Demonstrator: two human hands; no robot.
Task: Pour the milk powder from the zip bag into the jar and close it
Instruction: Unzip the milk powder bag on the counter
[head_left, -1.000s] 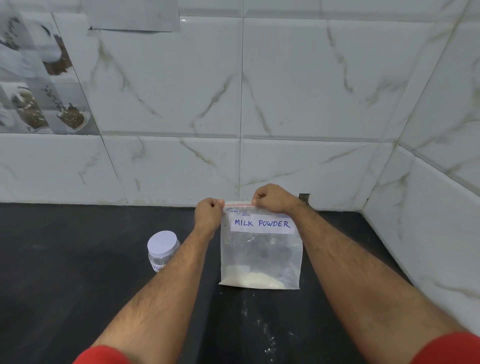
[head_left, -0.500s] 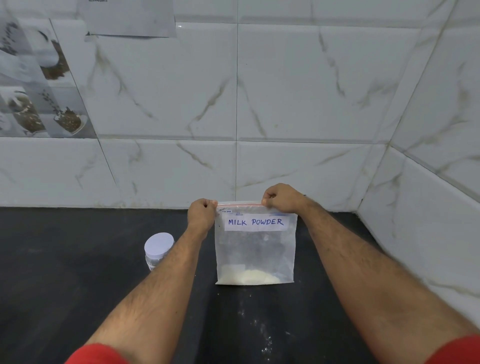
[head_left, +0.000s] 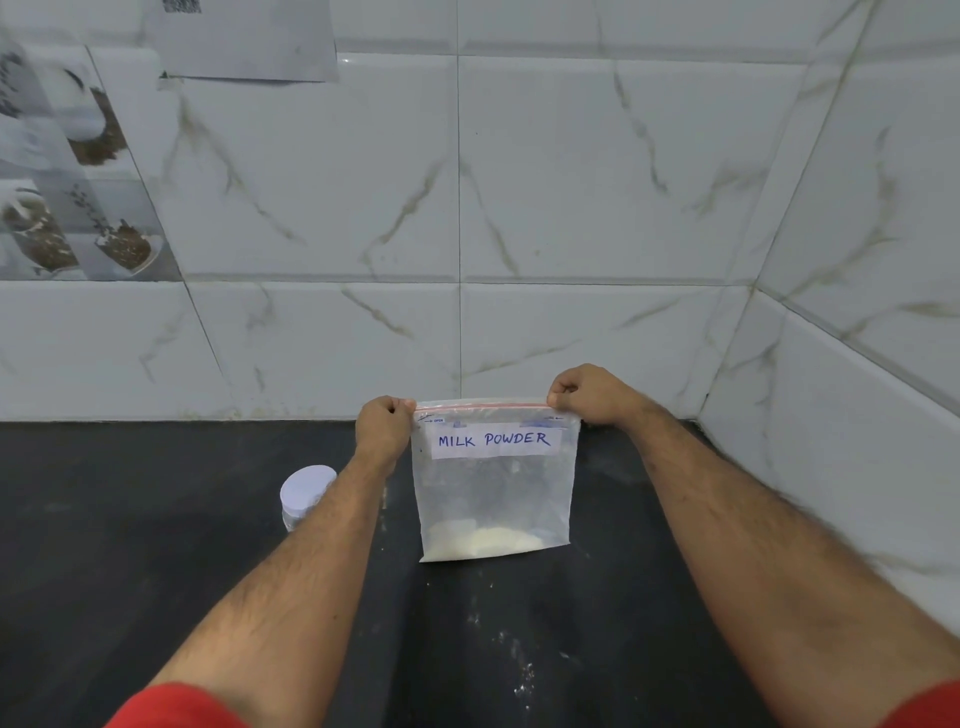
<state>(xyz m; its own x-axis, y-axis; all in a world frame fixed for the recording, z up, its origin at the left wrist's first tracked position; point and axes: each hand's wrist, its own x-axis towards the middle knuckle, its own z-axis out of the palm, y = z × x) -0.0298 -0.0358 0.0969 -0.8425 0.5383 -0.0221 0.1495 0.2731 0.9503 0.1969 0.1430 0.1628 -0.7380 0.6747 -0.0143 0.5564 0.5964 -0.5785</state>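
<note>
A clear zip bag (head_left: 493, 493) labelled MILK POWDER stands upright on the black counter, a low heap of white powder at its bottom. My left hand (head_left: 384, 426) pinches the bag's top left corner and my right hand (head_left: 587, 395) pinches the top right corner, holding the red zip strip taut between them. A small clear jar with a white lid (head_left: 306, 491) stands on the counter to the left of the bag, partly hidden behind my left forearm. Its lid is on.
The black counter (head_left: 130, 545) runs back to a white marble-tiled wall (head_left: 457, 208), which turns a corner at the right. Specks of spilled white powder (head_left: 514, 665) lie in front of the bag. A paper sheet (head_left: 244, 36) hangs on the wall at upper left.
My right hand has slid rightward along the zip strip from near its middle to the top right corner. The left hand keeps its pinch on the left corner. The bag stays upright.
</note>
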